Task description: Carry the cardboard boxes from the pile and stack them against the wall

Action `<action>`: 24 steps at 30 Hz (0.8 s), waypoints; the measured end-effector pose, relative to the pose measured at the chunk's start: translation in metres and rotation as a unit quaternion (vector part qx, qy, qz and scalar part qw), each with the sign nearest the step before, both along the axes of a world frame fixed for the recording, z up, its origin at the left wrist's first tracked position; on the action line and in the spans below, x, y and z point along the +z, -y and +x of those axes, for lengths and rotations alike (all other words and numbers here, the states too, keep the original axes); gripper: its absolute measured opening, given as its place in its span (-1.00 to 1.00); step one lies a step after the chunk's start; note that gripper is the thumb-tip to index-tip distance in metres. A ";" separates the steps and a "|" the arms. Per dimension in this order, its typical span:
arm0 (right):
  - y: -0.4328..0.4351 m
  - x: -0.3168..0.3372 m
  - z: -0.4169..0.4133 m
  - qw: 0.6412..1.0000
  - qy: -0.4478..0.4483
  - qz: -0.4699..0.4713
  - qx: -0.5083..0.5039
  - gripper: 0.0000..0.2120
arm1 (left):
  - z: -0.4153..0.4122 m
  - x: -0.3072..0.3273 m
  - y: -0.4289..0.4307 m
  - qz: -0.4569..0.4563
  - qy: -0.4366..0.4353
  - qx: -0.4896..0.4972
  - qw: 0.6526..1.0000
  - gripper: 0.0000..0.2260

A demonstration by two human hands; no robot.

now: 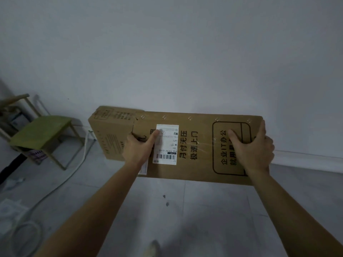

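— Gripping the long cardboard box (194,151) at both ends, are they?

— Yes. The left hand (138,147) is closed on its left end, thumb laid across the white shipping label (166,144), fingers hidden round the torn edge. The right hand (254,147) clasps the right end, thumb on the printed face inside the black outlined frame, fingers wrapped over the far right edge.

— And where does that box sit?

— Out in front of the person, between the two hands, its broad printed face turned up toward the camera, its far long edge close to the wall (167,52). Whether it touches the wall I cannot tell.

— Anything behind it?

— A second cardboard box (109,134) stands on the floor (194,210) against the wall, to the left; the held box overlaps its right part, and the left hand is just in front of it.

— Elsewhere?

— A green-seated chair (39,130) further left, with a pale hose (61,182) curving across the floor near it.
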State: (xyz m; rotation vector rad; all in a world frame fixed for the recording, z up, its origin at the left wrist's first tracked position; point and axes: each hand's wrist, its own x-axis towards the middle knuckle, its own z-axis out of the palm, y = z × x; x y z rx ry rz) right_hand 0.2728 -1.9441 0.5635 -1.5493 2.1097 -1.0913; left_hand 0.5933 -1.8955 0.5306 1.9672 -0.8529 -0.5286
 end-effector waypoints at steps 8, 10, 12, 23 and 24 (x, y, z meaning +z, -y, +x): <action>0.155 -0.016 0.088 0.998 -0.018 0.049 -0.043 0.10 | 0.096 -0.005 0.187 0.052 -0.018 -0.061 0.997 0.10; 0.189 -0.026 0.097 0.996 -0.028 0.061 -0.058 0.10 | 0.104 -0.010 0.225 0.071 -0.019 -0.072 0.995 0.14; 0.227 -0.039 0.104 0.995 -0.029 0.074 -0.066 0.10 | 0.112 -0.021 0.264 0.091 -0.039 -0.084 0.991 0.18; 0.462 -0.161 0.142 0.977 -0.013 0.209 -0.029 0.13 | 0.154 -0.140 0.482 0.218 -0.092 -0.055 0.970 0.20; 0.476 -0.170 0.146 0.974 -0.015 0.224 -0.029 0.13 | 0.160 -0.151 0.495 0.236 -0.088 -0.059 0.966 0.19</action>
